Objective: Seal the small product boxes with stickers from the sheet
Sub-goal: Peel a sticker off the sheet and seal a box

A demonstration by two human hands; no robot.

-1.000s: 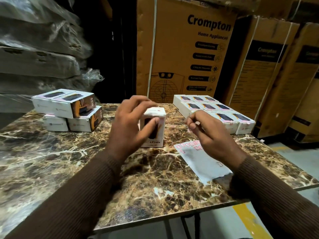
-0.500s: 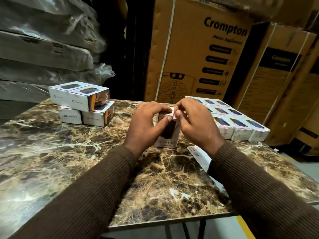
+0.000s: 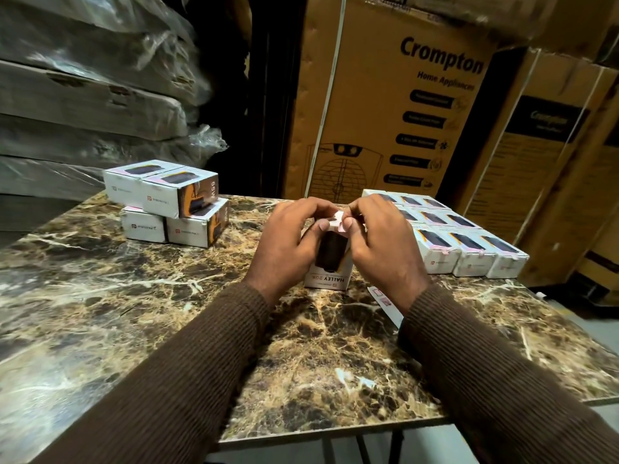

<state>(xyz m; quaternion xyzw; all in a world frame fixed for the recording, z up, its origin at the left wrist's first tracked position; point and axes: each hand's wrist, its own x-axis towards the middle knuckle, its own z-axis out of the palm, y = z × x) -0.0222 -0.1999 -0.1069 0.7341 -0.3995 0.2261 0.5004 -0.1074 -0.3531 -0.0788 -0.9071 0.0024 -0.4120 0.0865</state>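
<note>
A small white product box [image 3: 330, 262] stands upright at the middle of the marble table [image 3: 134, 313]. My left hand [image 3: 289, 244] grips its left side, thumb near the top edge. My right hand [image 3: 382, 246] is curled round the right side, and its thumb presses a pale pink sticker [image 3: 339, 220] onto the box's top edge. The sticker sheet [image 3: 385, 301] lies on the table to the right of the box, mostly hidden under my right wrist.
Several small boxes [image 3: 469, 244] lie in rows at the table's right. A stack of several more boxes [image 3: 170, 202] sits at the back left. Large cardboard cartons [image 3: 385, 105] stand behind the table, and plastic-wrapped bundles [image 3: 83, 95] are piled at the left.
My right hand has moved from above the sheet to the box top with a sticker and now presses it on. The left hand has kept hold of the box.
</note>
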